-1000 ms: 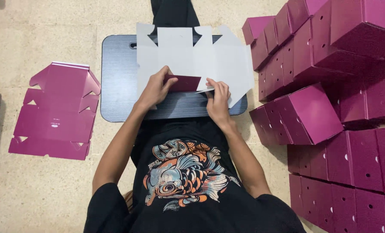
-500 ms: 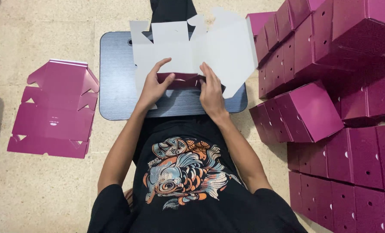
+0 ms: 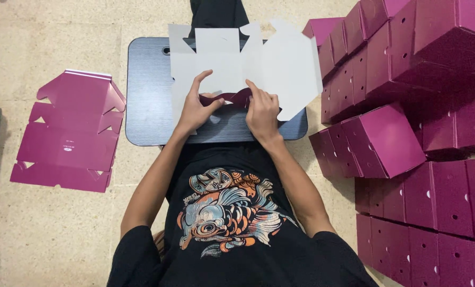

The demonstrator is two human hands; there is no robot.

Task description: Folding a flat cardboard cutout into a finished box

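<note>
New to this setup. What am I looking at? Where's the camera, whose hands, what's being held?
There is one view only, from a camera worn on a person's head, looking straight down at their lap and arms. No machine is involved: both hands are bare.

The left hand and right hand rest on a flat die-cut cardboard sheet, its white side up, and are bending its near flap, which shows the magenta side. The sheet lies on a dark grey lap board set on a beige floor.

To the person's left lies a stack of flat magenta sheets, not yet folded. To their right, folded magenta boxes are piled in rows. The edge of a grey object shows at the far left, too cropped to identify.
</note>
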